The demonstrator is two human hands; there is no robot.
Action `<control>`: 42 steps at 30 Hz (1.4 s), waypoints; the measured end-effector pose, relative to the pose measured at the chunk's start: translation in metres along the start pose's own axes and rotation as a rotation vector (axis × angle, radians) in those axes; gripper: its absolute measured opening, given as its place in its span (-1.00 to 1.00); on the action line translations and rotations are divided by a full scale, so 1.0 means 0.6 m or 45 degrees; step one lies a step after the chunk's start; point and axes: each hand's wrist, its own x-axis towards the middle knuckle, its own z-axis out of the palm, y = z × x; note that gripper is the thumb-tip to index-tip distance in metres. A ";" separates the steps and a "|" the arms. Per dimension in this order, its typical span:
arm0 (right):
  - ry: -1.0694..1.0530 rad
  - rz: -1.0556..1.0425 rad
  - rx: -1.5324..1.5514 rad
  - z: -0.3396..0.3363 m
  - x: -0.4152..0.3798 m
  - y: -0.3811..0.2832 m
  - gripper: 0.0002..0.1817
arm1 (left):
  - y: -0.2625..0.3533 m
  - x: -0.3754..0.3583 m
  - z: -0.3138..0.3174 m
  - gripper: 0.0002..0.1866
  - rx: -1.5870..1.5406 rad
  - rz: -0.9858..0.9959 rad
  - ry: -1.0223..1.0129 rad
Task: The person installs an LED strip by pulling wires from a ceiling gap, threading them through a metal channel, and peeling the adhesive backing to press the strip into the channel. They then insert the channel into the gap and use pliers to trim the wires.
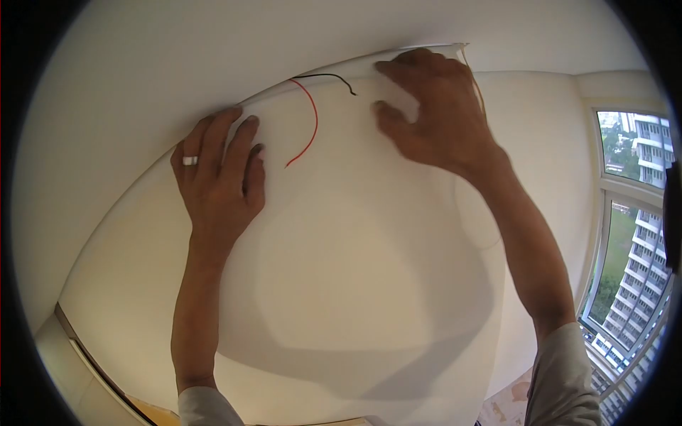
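Red wire (316, 117) and black wire (328, 74) jut from ceiling edge (268, 90), between left hand (220, 167), fingers spread along edge, and right hand (440, 106), thumb and fingertips parted near black wire's tip.

A tall window (629, 187) with a pale frame and crossbar shows a high white building (645, 245) and greenery (622, 234) outside in daylight. Just left of the window is a narrow cream wall (545, 170); farther left, a broad main wall (334, 277) carries soft grey shadows. The pale ceiling (135, 85) curves above and left of the window. Farthest from the window, low down, runs dark trim (79, 348).
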 end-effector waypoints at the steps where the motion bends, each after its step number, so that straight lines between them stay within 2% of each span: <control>1: 0.018 0.025 0.142 0.009 0.005 -0.024 -0.52 | 0.001 0.000 0.001 -0.64 -0.002 -0.002 -0.004; 8: 0.189 0.116 0.149 0.085 0.033 -0.098 -0.65 | 0.007 -0.006 0.002 -0.65 -0.014 -0.085 -0.024; 10: 0.119 0.168 0.122 0.096 0.037 -0.097 -0.81 | 0.007 -0.009 0.005 -0.65 -0.027 -0.078 0.005; 11: 0.118 0.166 0.115 0.096 0.039 -0.114 -0.81 | -0.005 -0.014 -0.005 -0.65 -0.032 -0.083 0.009; 13: 0.150 0.045 0.065 0.094 0.034 -0.121 -0.91 | -0.009 -0.017 -0.007 -0.66 -0.039 -0.096 0.023; 16: 0.247 -0.087 0.178 0.091 0.030 -0.119 -0.87 | -0.011 -0.018 -0.009 -0.64 -0.029 -0.096 0.034; 19: 0.239 -0.109 0.160 0.085 0.024 -0.128 -0.89 | -0.012 -0.017 -0.017 -0.61 -0.021 -0.120 -0.001; 22: 0.280 -0.106 0.296 0.096 0.022 -0.112 -0.91 | -0.002 -0.010 -0.024 -0.52 -0.014 -0.114 -0.094; 27: 0.345 -0.137 0.250 0.088 0.023 -0.108 -0.91 | 0.019 0.009 -0.035 -0.33 0.080 -0.190 -0.310; 32: 0.268 -0.051 0.315 0.084 0.015 -0.112 -0.92 | 0.014 0.010 -0.024 -0.37 -0.032 -0.113 -0.218; 34: 0.223 -0.018 0.335 0.076 0.008 -0.107 -0.91 | 0.034 0.024 -0.017 -0.45 -0.330 -0.097 -0.084; 37: 0.108 0.034 0.270 0.059 -0.004 -0.096 -0.90 | 0.088 0.069 -0.003 -0.53 -0.473 -0.066 0.024; 40: 0.031 0.053 0.227 0.013 -0.025 -0.066 -0.81 | 0.135 0.111 0.023 -0.61 -0.697 -0.099 0.138; 42: 0.054 -0.068 0.048 -0.028 -0.039 -0.035 -0.71 | 0.166 0.141 0.029 -0.69 -0.825 -0.120 0.253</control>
